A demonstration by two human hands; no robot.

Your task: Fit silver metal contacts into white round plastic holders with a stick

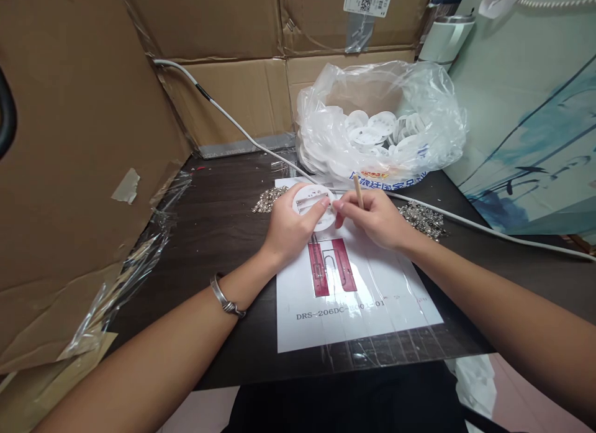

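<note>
My left hand [293, 220] grips a round white plastic disc [307, 200] by its left side, the thumb lying across its face. Slots and small dark marks show on the disc. At the disc's right edge is my right hand [372, 214], its thumb and forefinger pinched together; a thin wooden stick [358, 191] stands up out of that hand. Whether the fingertips also hold a small part cannot be made out. Beneath both hands lies a white printed sheet [372, 309] with a red-and-white picture. Small metal parts form a left pile [266, 199] and a right pile [424, 222].
Behind the hands stands a clear plastic bag [321, 128] full of similar white discs [367, 135]. A white cable [242, 132] crosses the dark table [214, 234]. Cardboard walls [242, 97] enclose the left and back; a white mug [444, 40] stands at the back right.
</note>
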